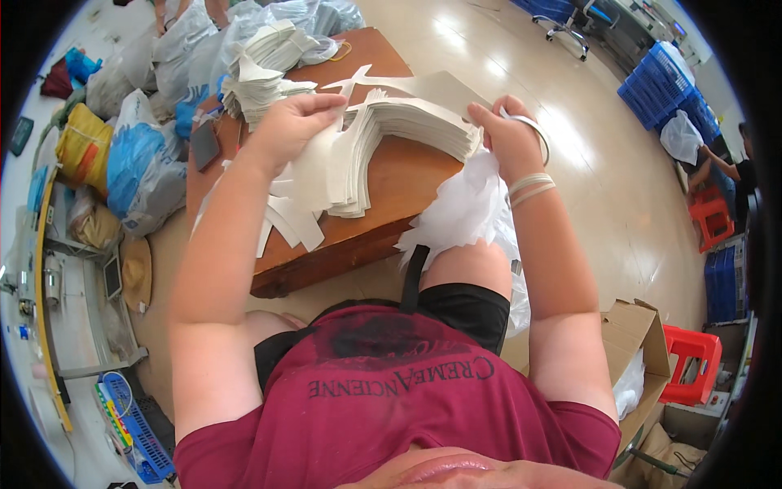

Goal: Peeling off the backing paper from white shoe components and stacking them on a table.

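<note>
Seated at low wooden table (358,236), red shirt and black shorts nearest the camera, both bare forearms reaching up and away. Left hand (297,122) closed in a pinch on the near end of a thick stack of white paper cut-outs (383,130), thumb on top, fingers curled under, loose strips hanging below the wrist. Right hand (509,134) clamped on the stack's far right end, fingers wrapped round the edge, an elastic band (533,130) looped over the knuckles and more bands (529,187) on the wrist. Stack bridging both hands, bowed, lifted off the table rather than lying flat. White plastic bag (464,212) bunched just under the right hand, spilling over the knee. Step in hand looks like squaring up and gripping a counted bundle; next move probably calls for holding the stack tight with the left while the right slips the band round it, edges kept aligned so no sheet slides out. Beyond the left hand, another pile of the same cut-outs (265,69) on the table's far corner, then stuffed sacks (147,163). Beyond the right hand, shiny floor and blue crates (668,90)
</note>
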`<action>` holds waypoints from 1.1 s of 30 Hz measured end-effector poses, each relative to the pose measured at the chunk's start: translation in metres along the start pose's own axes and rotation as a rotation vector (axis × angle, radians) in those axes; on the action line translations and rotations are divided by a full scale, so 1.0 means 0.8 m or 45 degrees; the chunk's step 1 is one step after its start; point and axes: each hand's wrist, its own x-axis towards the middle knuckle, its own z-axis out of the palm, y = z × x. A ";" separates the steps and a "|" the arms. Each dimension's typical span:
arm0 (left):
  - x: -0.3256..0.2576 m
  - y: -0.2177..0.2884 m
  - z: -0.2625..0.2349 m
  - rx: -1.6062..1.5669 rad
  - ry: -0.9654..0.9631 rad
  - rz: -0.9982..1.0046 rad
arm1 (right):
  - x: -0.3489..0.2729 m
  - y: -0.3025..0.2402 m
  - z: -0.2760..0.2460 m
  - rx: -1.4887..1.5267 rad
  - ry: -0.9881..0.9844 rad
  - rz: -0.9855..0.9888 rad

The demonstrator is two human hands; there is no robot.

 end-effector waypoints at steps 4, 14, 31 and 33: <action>0.031 -0.034 0.013 0.023 -0.033 -0.218 | 0.038 0.003 0.018 -0.197 0.016 0.018; 0.033 -0.047 0.028 0.924 -0.047 -0.115 | 0.069 0.045 0.017 -0.683 0.122 0.038; 0.029 -0.084 0.024 0.902 0.129 0.023 | 0.047 0.047 0.032 -1.132 -0.041 -0.333; 0.027 -0.082 0.003 0.790 0.258 -0.001 | 0.045 0.049 0.031 -1.255 0.044 -0.386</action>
